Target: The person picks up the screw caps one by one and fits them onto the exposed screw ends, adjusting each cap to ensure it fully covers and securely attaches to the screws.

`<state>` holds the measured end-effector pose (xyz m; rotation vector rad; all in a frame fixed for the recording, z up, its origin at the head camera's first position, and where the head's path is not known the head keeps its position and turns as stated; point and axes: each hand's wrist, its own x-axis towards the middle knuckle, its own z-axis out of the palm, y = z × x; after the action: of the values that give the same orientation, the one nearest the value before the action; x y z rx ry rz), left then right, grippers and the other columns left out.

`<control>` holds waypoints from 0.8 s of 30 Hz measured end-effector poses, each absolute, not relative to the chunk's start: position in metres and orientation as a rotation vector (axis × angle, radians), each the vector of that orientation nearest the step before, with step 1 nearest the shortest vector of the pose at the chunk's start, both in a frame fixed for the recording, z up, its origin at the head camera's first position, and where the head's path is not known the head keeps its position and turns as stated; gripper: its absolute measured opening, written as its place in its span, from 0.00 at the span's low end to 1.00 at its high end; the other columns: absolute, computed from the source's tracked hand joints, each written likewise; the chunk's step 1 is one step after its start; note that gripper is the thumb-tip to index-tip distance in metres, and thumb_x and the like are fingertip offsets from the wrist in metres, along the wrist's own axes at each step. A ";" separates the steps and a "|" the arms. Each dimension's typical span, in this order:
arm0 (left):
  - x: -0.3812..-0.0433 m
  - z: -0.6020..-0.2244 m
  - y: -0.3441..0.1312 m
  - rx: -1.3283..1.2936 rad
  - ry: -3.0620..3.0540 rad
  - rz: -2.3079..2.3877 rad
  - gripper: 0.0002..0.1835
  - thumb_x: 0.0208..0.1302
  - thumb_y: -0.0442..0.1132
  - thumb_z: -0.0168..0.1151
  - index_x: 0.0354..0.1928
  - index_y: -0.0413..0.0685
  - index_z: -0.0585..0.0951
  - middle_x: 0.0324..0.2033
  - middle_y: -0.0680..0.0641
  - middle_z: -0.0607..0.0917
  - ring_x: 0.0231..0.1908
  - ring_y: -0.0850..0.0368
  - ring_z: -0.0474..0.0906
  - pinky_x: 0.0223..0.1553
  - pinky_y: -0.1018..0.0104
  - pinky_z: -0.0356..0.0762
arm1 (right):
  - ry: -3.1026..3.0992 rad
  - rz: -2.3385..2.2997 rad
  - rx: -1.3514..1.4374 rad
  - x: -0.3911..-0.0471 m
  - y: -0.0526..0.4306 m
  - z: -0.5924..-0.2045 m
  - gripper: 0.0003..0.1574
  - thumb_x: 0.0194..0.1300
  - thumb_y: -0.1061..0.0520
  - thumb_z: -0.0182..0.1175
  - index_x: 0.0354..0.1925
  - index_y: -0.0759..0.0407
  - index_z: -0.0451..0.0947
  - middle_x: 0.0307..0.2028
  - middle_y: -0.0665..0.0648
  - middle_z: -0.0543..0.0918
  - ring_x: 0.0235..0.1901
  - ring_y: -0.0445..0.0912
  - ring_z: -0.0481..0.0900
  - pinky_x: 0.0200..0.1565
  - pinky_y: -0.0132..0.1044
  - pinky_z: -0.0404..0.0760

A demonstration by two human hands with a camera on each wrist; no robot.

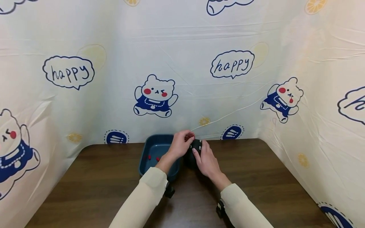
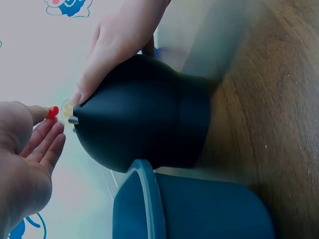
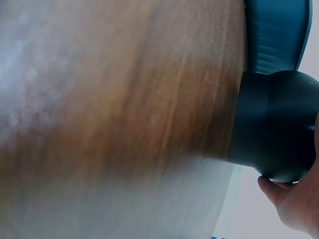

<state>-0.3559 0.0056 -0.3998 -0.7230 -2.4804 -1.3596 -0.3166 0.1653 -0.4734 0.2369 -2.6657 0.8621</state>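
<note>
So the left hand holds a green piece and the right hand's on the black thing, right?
Not quite: the piece in the left hand is red, not green, as the left wrist view shows. The right hand is on the black thing.

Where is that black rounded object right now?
In the head view, the black rounded object stands just right of the blue tray, near the far edge of the brown table, with the right hand gripping it.

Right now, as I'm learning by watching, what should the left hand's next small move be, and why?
Probably ease the small red piece toward the threaded metal stud: the left hand pinches it just short of there, while the right hand holds the black rounded object.
</note>
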 end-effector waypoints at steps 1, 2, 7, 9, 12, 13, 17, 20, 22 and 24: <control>-0.357 -0.400 0.007 -0.726 -2.480 -1.355 0.07 0.72 0.34 0.63 0.48 0.46 0.86 0.41 0.49 0.87 0.42 0.56 0.83 0.50 0.59 0.83 | -2.664 0.860 0.236 -0.317 0.165 -0.473 0.46 0.80 0.32 0.40 0.78 0.60 0.48 0.73 0.64 0.62 0.64 0.58 0.71 0.59 0.60 0.78; -0.357 -0.400 0.008 -0.733 -2.475 -1.349 0.06 0.72 0.34 0.63 0.47 0.46 0.86 0.41 0.49 0.87 0.42 0.56 0.83 0.50 0.59 0.83 | -2.663 0.859 0.236 -0.317 0.165 -0.473 0.45 0.80 0.32 0.40 0.78 0.60 0.48 0.73 0.64 0.62 0.64 0.58 0.71 0.58 0.60 0.78; -0.358 -0.400 0.013 -0.762 -2.448 -1.324 0.05 0.72 0.33 0.63 0.45 0.46 0.86 0.40 0.48 0.88 0.42 0.55 0.84 0.50 0.58 0.84 | -2.664 0.853 0.238 -0.317 0.165 -0.473 0.45 0.80 0.33 0.41 0.78 0.60 0.48 0.73 0.64 0.62 0.64 0.58 0.71 0.59 0.61 0.78; -0.359 -0.400 0.015 -0.768 -2.440 -1.319 0.05 0.72 0.33 0.63 0.45 0.46 0.86 0.39 0.48 0.87 0.42 0.55 0.84 0.49 0.58 0.83 | -2.663 0.855 0.238 -0.316 0.165 -0.473 0.45 0.80 0.33 0.41 0.78 0.60 0.48 0.73 0.64 0.61 0.65 0.58 0.71 0.59 0.61 0.78; -0.359 -0.400 0.018 -0.774 -2.439 -1.322 0.05 0.72 0.33 0.63 0.45 0.45 0.86 0.39 0.48 0.87 0.42 0.55 0.84 0.50 0.58 0.83 | -2.655 0.857 0.241 -0.317 0.164 -0.473 0.44 0.80 0.34 0.41 0.78 0.59 0.49 0.72 0.63 0.62 0.64 0.58 0.71 0.57 0.61 0.78; -0.359 -0.399 0.018 -0.772 -2.445 -1.322 0.05 0.72 0.33 0.63 0.45 0.45 0.86 0.40 0.48 0.87 0.43 0.55 0.83 0.51 0.58 0.83 | -2.653 0.858 0.241 -0.317 0.164 -0.473 0.43 0.80 0.34 0.41 0.78 0.59 0.49 0.72 0.63 0.62 0.64 0.58 0.71 0.57 0.61 0.79; -0.359 -0.399 0.021 -0.761 -2.473 -1.316 0.06 0.73 0.34 0.62 0.46 0.46 0.86 0.40 0.49 0.87 0.44 0.55 0.83 0.53 0.58 0.82 | -2.647 0.854 0.246 -0.317 0.164 -0.473 0.43 0.81 0.34 0.41 0.78 0.59 0.49 0.73 0.63 0.62 0.64 0.59 0.71 0.56 0.61 0.79; -0.361 -0.400 0.022 -0.760 -2.486 -1.301 0.06 0.73 0.35 0.62 0.46 0.47 0.85 0.41 0.49 0.87 0.44 0.56 0.83 0.54 0.57 0.82 | -2.640 0.850 0.249 -0.317 0.164 -0.474 0.43 0.81 0.34 0.40 0.78 0.60 0.49 0.73 0.63 0.61 0.64 0.59 0.71 0.56 0.61 0.79; -0.362 -0.402 0.022 -0.765 -2.487 -1.290 0.05 0.73 0.35 0.62 0.46 0.47 0.85 0.41 0.50 0.87 0.44 0.56 0.83 0.54 0.57 0.82 | -2.639 0.848 0.248 -0.317 0.164 -0.474 0.43 0.81 0.35 0.40 0.78 0.60 0.49 0.73 0.63 0.61 0.64 0.59 0.71 0.55 0.61 0.79; -0.363 -0.403 0.023 -0.771 -2.484 -1.281 0.05 0.73 0.35 0.62 0.46 0.48 0.86 0.40 0.50 0.87 0.44 0.56 0.83 0.54 0.57 0.82 | -2.638 0.844 0.246 -0.316 0.164 -0.474 0.43 0.81 0.35 0.41 0.78 0.60 0.49 0.73 0.63 0.61 0.64 0.59 0.71 0.55 0.61 0.79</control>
<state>-0.3632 0.0227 -0.4031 -0.7713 -2.4843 -1.2806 -0.3163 0.1638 -0.4739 0.2459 -2.6382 0.8444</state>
